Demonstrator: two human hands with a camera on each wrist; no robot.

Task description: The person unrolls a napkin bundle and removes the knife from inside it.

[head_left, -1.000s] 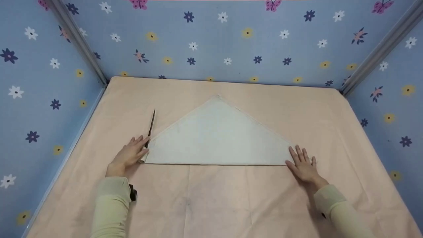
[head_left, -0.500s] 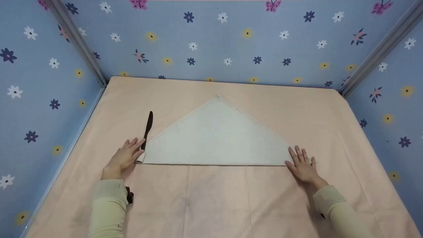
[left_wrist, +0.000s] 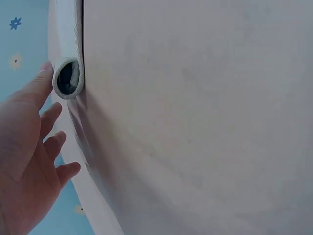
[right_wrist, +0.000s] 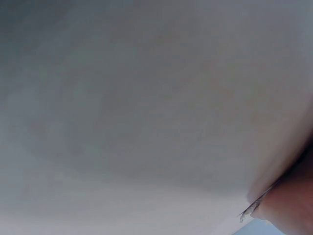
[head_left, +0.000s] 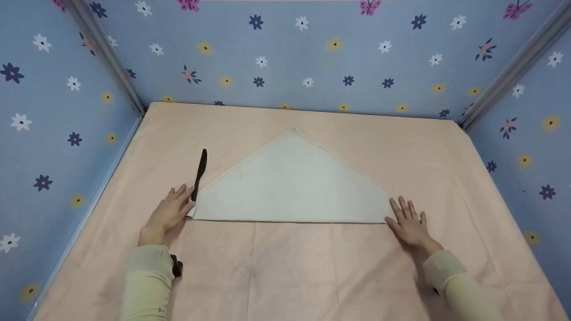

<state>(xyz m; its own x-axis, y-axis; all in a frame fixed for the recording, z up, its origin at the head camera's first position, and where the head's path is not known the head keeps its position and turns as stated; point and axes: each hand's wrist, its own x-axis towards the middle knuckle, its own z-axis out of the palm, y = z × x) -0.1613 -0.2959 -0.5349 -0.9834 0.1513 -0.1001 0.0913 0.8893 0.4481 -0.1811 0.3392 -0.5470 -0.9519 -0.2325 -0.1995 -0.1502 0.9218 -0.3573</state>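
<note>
A pale napkin (head_left: 294,183), folded into a triangle, lies with its long straight edge toward me and its point away. At its left corner the fabric curls round the lower part of a dark knife (head_left: 202,165), whose blade sticks out beyond the slanted edge. My left hand (head_left: 167,216) touches this curled corner from the outside, fingers loosely extended. In the left wrist view the roll's end (left_wrist: 68,78) shows a dark hollow, with the thumb against its side and the other fingers below. My right hand (head_left: 411,225) rests spread on the napkin's right corner, covering it.
A peach tablecloth (head_left: 294,276) with faint creases covers the table. Blue panels (head_left: 285,53) with flower prints stand at the back and both sides, joined by grey corner posts (head_left: 513,67).
My left hand and the rolled corner have shifted slightly left, unrolling a little. The knife turned from edge-on to showing its blade's flat side. The right hand stayed in place.
</note>
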